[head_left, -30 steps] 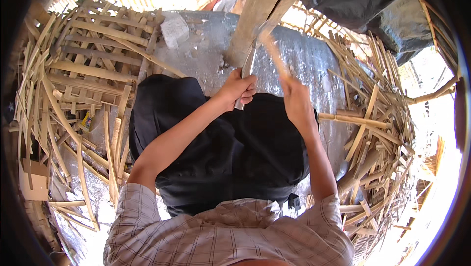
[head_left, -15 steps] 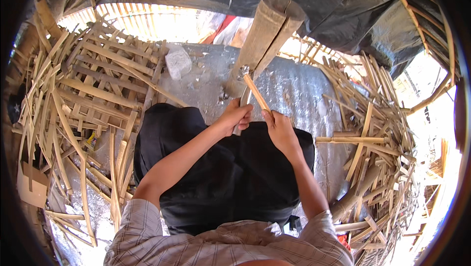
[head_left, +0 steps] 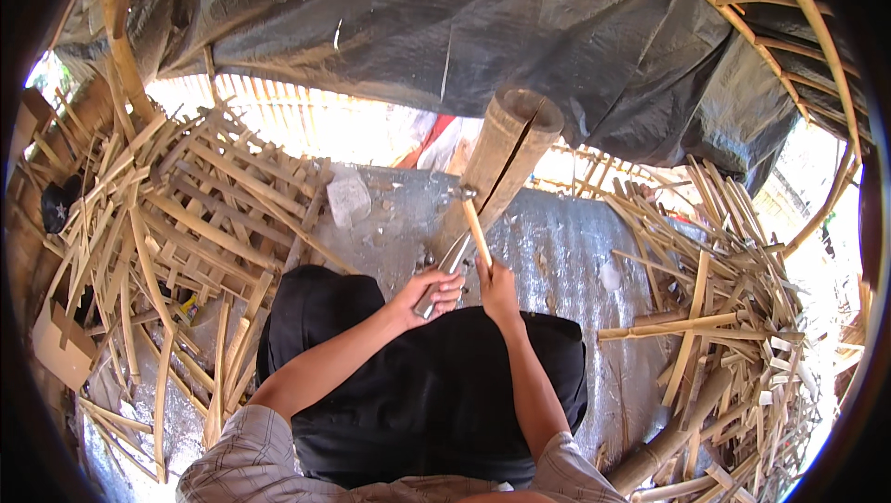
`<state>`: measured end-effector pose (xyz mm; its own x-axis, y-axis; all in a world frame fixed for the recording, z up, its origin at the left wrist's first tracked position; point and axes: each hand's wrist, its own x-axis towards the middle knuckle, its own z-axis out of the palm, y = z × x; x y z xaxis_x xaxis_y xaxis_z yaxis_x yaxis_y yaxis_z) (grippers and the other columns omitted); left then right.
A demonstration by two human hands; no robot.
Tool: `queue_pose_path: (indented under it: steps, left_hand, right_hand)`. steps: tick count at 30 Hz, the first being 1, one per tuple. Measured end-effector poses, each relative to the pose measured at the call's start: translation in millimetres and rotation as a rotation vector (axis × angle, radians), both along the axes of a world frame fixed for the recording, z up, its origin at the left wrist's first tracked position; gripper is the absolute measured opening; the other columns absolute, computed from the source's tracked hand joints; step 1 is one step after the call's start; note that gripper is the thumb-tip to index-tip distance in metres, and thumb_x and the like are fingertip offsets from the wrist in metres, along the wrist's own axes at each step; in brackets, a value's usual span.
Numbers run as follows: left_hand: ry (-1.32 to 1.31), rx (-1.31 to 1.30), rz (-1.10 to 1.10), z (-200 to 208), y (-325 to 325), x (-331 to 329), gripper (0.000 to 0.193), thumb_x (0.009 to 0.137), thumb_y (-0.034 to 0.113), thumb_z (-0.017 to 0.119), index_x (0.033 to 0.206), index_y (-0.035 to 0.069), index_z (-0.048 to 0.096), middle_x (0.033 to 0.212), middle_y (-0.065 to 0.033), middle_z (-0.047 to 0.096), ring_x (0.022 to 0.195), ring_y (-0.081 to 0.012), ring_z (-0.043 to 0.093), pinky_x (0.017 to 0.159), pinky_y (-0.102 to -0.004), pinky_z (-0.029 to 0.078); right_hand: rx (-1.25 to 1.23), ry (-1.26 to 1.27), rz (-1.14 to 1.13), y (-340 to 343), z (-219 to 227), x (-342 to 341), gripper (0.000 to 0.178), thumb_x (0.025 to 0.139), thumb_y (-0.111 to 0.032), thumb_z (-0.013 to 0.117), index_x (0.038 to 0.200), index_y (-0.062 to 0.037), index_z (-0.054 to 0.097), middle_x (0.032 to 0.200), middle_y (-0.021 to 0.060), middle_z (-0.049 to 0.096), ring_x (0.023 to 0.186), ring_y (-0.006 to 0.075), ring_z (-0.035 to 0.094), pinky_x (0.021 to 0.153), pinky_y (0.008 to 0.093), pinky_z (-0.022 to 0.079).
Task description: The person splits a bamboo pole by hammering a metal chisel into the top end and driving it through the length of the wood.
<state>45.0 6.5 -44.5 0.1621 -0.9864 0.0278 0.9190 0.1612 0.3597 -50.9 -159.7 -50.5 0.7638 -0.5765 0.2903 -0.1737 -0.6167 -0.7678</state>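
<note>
My left hand [head_left: 429, 293] is closed round a grey metal chisel-like bar [head_left: 455, 252], whose narrow end leans up and to the right against the lower part of a thick bamboo log [head_left: 492, 164]. A long dark split runs down the log, which stands tilted in front of my knees. In my right hand [head_left: 498, 291] is a hammer [head_left: 476, 231], gripped by its pale wooden handle. The hammer's small metal head is at the left side of the log, above the bar; whether it touches the log I cannot tell.
Bamboo strips [head_left: 232, 192] lie heaped on the left, with more strips [head_left: 710, 317] piled on the right. A pale block [head_left: 348, 201] rests on the silvery ground sheet [head_left: 580, 243]. Black sheeting [head_left: 390, 20] hangs behind, and a cardboard box [head_left: 63, 347] sits at far left.
The whole view has tipped upward, so everything appears lower. The bar has swung from near upright to a rightward slant, and the hammer head has moved farther up beside the log.
</note>
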Motion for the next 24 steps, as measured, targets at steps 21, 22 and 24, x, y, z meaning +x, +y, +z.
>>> queue_pose_path:
  steps: [21, 22, 24]
  left_hand:
    - [-0.130, 0.133, 0.121, 12, 16, 10, 0.027, 0.102, 0.019, 0.056, 0.080, 0.011, 0.043, 0.067, 0.0058, 0.038, 0.041, 0.0013, 0.031, 0.028, -0.0157, 0.024]
    - [-0.154, 0.176, 0.137, 13, 19, 13, 0.029, 0.102, 0.020, 0.057, 0.078, 0.012, 0.042, 0.066, 0.0063, 0.037, 0.041, 0.0015, 0.031, 0.029, -0.0155, 0.024]
    - [-0.157, 0.148, 0.118, 12, 16, 10, 0.031, 0.103, 0.021, 0.056, 0.077, 0.012, 0.042, 0.065, 0.0065, 0.036, 0.041, 0.0015, 0.031, 0.029, -0.0152, 0.024]
  right_hand:
    - [-0.090, 0.022, 0.035, 39, 56, -49, 0.040, 0.100, -0.033, 0.061, 0.081, 0.0023, 0.059, 0.067, 0.0262, 0.060, 0.068, 0.0478, 0.062, 0.057, 0.0531, 0.046]
    - [-0.069, -0.035, 0.031, 43, 59, -47, 0.039, 0.100, -0.031, 0.061, 0.081, 0.0030, 0.059, 0.066, 0.0263, 0.059, 0.066, 0.0477, 0.061, 0.055, 0.0519, 0.044]
    - [-0.050, -0.044, 0.004, 44, 60, -55, 0.037, 0.101, -0.028, 0.060, 0.081, 0.0036, 0.058, 0.067, 0.0276, 0.058, 0.065, 0.0484, 0.060, 0.054, 0.0517, 0.042]
